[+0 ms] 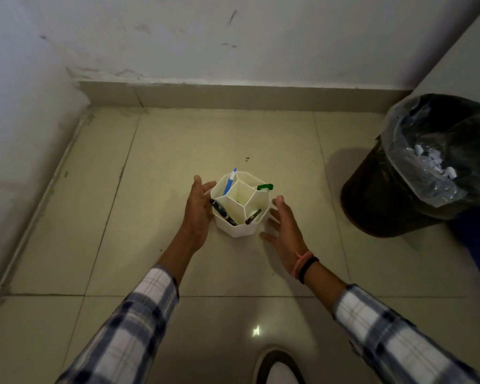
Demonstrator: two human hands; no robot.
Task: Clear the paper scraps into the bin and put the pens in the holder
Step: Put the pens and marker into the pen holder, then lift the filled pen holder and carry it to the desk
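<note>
- The holder (240, 206) stands on the floor (164, 151), pens (223, 212) inside.
- Left hand (198, 214) touches its left side, fingers spread.
- Right hand (284, 230) is just right of it, not gripping.
- The bin (416, 167) is far right of the holder.

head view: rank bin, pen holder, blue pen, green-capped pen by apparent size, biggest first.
1. bin
2. pen holder
3. blue pen
4. green-capped pen, though mostly hidden inside the holder, so its rank against the blue pen is unsure.

The bin and the holder both stand on the floor at similar range, so that gap is reliable.
</note>
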